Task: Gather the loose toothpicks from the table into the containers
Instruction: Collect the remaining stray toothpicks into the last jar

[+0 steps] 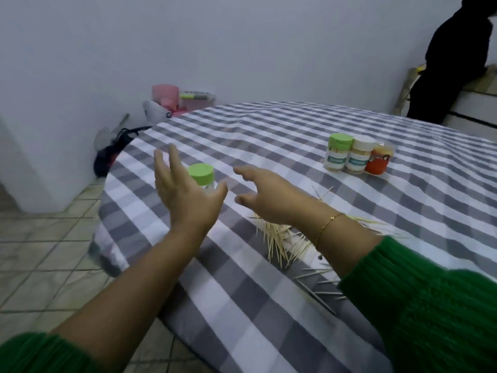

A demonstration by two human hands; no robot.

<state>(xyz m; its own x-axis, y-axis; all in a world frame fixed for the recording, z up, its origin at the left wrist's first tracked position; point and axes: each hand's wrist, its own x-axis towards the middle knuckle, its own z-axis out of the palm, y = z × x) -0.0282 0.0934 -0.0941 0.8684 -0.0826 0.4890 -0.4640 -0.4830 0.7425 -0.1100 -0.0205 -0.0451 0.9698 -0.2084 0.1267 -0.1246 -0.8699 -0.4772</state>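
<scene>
Beyond the counter's (269, 305) left edge, pink things (168, 99) sit on the floor by the wall. The left hand (185, 195) is raised with fingers spread, holding nothing, in front of a green-lidded jar (202, 175). The right hand (271, 195) hovers with fingers loosely curled, empty, above the toothpicks (282, 240) scattered on the checked cloth. Further right, three jars (357, 156) stand touching in a row.

A grey-and-white checked tablecloth (269, 146) is the landmark. Beyond its far left corner, pink items (165, 96) sit against the white wall (242, 44). Left of it lies tiled floor (40, 251). Past its far right corner stands a person in black (454, 63).
</scene>
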